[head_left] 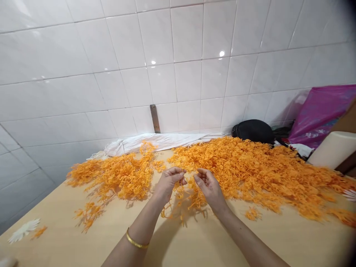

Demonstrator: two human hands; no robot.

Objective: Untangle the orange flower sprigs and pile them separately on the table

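My left hand point(170, 182) is closed in a pinch on a thin, branching orange sprig point(180, 195) that looks like an artificial flower piece. Strands of it dangle below the fingers over the table. Close by on the right, my right hand point(209, 187) has its thumb and fingers curled together. Orange strands lie around its fingertips, but what it pinches is too small to make out. Behind and right of the hands spreads a large heap of orange sprigs point(250, 170). A smaller heap of the same sprigs point(125, 176) lies to the left.
A white cloth point(164, 140) runs along the tiled wall point(189, 81). At the back right are a black case point(253, 131), a purple bag point(319, 115) and a cream-coloured roll point(335, 150). A white petal-shaped piece point(24, 230) lies on the wooden table point(69, 246) at the left.
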